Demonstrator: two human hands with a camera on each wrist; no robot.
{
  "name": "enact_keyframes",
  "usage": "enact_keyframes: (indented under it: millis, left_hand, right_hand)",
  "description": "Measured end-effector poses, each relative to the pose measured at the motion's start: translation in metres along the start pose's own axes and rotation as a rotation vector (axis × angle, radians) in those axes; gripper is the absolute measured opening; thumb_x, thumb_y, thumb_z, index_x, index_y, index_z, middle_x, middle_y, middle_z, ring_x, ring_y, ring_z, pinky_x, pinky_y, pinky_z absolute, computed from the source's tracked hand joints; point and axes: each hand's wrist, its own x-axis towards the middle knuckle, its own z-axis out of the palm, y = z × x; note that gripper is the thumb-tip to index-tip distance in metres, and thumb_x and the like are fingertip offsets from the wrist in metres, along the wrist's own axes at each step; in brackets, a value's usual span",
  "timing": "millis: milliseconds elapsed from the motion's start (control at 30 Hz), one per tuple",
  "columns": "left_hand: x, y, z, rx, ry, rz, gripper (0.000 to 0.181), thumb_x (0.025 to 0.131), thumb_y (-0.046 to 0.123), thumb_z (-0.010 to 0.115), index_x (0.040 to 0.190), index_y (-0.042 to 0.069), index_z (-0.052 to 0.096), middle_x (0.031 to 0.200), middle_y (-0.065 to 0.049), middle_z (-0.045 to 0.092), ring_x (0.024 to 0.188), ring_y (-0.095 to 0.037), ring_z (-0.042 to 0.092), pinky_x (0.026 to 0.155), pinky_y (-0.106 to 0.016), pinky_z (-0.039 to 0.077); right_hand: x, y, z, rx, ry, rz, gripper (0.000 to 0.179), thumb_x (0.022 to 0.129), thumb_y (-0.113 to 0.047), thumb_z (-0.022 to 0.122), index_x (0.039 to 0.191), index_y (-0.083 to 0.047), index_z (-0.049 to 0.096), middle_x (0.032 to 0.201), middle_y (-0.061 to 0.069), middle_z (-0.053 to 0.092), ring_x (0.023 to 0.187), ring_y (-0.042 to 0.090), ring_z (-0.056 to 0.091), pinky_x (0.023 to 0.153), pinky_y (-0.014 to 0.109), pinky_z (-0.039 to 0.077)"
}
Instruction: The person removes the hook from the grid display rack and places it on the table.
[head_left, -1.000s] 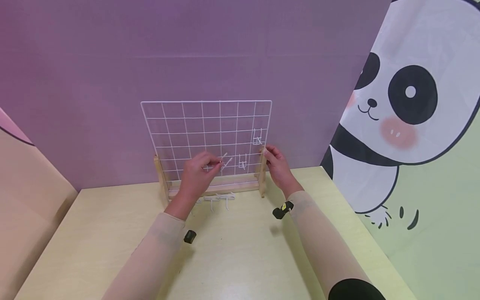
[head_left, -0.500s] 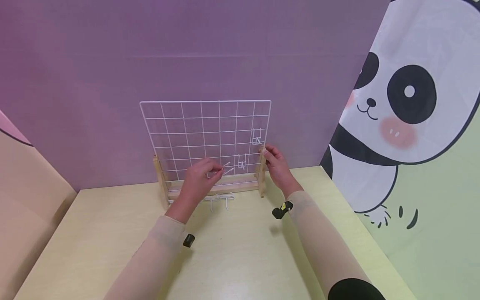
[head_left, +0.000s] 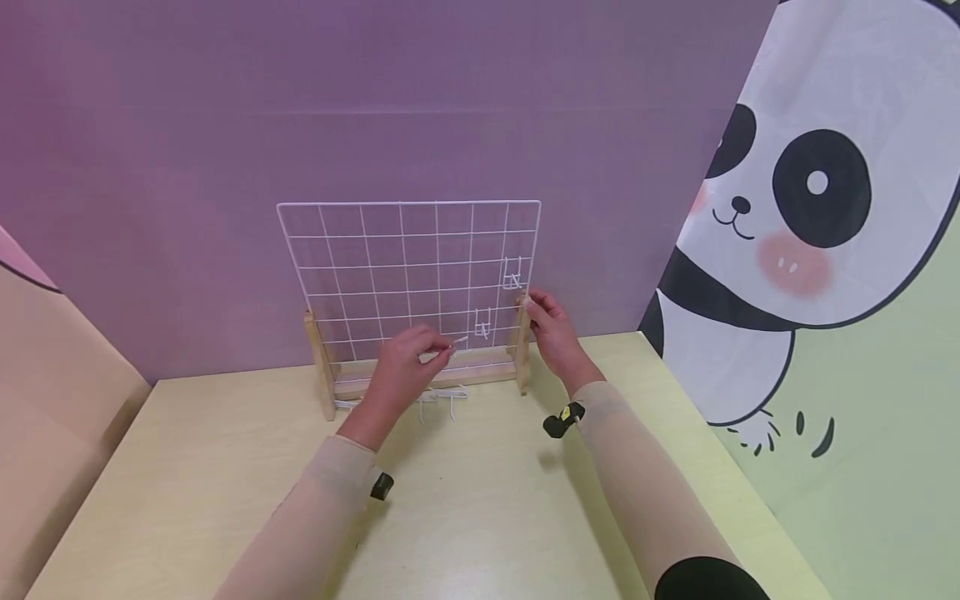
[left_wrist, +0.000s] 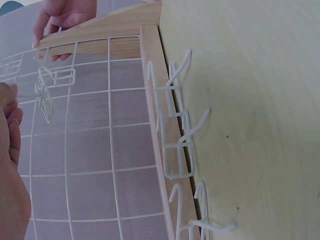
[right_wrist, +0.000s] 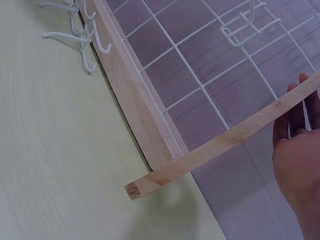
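Note:
A white wire grid panel [head_left: 405,250] stands in a wooden stand [head_left: 522,358] on the table. My left hand [head_left: 405,367] pinches a white wire hook [left_wrist: 44,102] in front of the grid's lower part, right of centre. In the left wrist view that hook overlaps the grid wires; whether it touches them I cannot tell. Two similar hooks hang on the grid: a lower one [head_left: 482,325] and an upper one [head_left: 512,277] near the right edge. My right hand [head_left: 555,333] holds the stand's right upright [right_wrist: 215,145], fingers behind it and thumb in front.
Loose white hooks [left_wrist: 175,145] lie along the stand's front base board [right_wrist: 132,95] on the table [head_left: 465,517]. A purple backdrop [head_left: 405,100] rises behind the grid. At the right hangs a cloth with a printed panda [head_left: 862,275].
My left hand has moved downward and slightly right along the grid with its hook, bringing it near the lower hanging hook. My right hand stays on the upright.

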Motion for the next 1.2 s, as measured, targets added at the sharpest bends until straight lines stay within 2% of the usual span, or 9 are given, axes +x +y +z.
enact_keyframes:
  millis: [267,400,633,700,900,1033,1200]
  left_hand:
    - [-0.002,-0.001,0.010,-0.006,-0.036,0.005,0.008,0.097,0.004,0.085,0.104,0.007,0.083,0.099,-0.003,0.077,0.092,-0.022,0.075,0.080,-0.038,0.066]
    - [-0.003,-0.001,0.016,-0.007,-0.048,0.004,0.009,0.097,0.004,0.086,0.104,0.008,0.083,0.100,-0.002,0.077,0.094,-0.021,0.075,0.081,-0.037,0.066]
    - [-0.004,-0.002,0.028,-0.019,-0.053,0.069,0.010,0.095,0.000,0.086,0.100,0.007,0.082,0.098,-0.003,0.077,0.095,-0.022,0.076,0.084,-0.035,0.066]
    - [-0.004,-0.003,0.031,-0.021,-0.059,0.069,0.010,0.095,-0.001,0.086,0.099,0.007,0.082,0.097,-0.003,0.077,0.094,-0.022,0.076,0.085,-0.035,0.066]
    - [-0.005,-0.002,0.039,-0.017,-0.104,0.019,0.009,0.095,0.000,0.085,0.099,0.008,0.081,0.098,-0.001,0.077,0.096,-0.022,0.076,0.088,-0.035,0.066]
    - [-0.007,-0.002,0.045,-0.016,-0.123,-0.006,0.010,0.095,0.000,0.085,0.099,0.008,0.082,0.097,-0.001,0.076,0.095,-0.021,0.076,0.087,-0.035,0.066]
    - [-0.008,0.002,0.047,-0.018,-0.165,-0.055,0.010,0.096,0.001,0.085,0.097,0.010,0.081,0.097,0.000,0.075,0.097,-0.022,0.076,0.090,-0.039,0.065]
  right_hand:
    - [-0.001,-0.001,0.001,-0.017,0.002,-0.002,0.015,0.116,-0.008,0.056,0.121,-0.013,0.069,0.114,-0.003,0.073,0.125,0.030,0.058,0.103,0.031,0.047]
    - [-0.002,-0.001,0.001,-0.023,0.003,0.002,0.016,0.116,-0.009,0.055,0.127,-0.009,0.067,0.115,-0.003,0.073,0.126,0.029,0.058,0.105,0.031,0.046]
    - [-0.002,-0.002,0.002,-0.028,0.010,0.007,0.019,0.116,-0.008,0.055,0.132,-0.003,0.064,0.119,0.001,0.071,0.134,0.035,0.055,0.107,0.031,0.046]
    - [-0.002,-0.002,0.002,-0.030,0.012,0.007,0.018,0.116,-0.008,0.055,0.132,-0.004,0.064,0.119,0.002,0.071,0.134,0.036,0.055,0.107,0.032,0.046]
    - [-0.001,-0.001,0.001,-0.032,0.019,0.008,0.015,0.116,-0.009,0.056,0.122,-0.015,0.068,0.120,0.002,0.071,0.133,0.034,0.055,0.107,0.031,0.046]
    - [0.000,0.000,0.001,-0.018,0.024,0.006,0.019,0.116,-0.007,0.056,0.116,-0.021,0.070,0.118,0.000,0.071,0.131,0.035,0.054,0.103,0.029,0.047]
    - [-0.002,-0.001,0.002,-0.037,0.006,-0.005,0.019,0.116,-0.008,0.055,0.118,-0.019,0.070,0.116,-0.003,0.071,0.128,0.032,0.056,0.102,0.030,0.047]
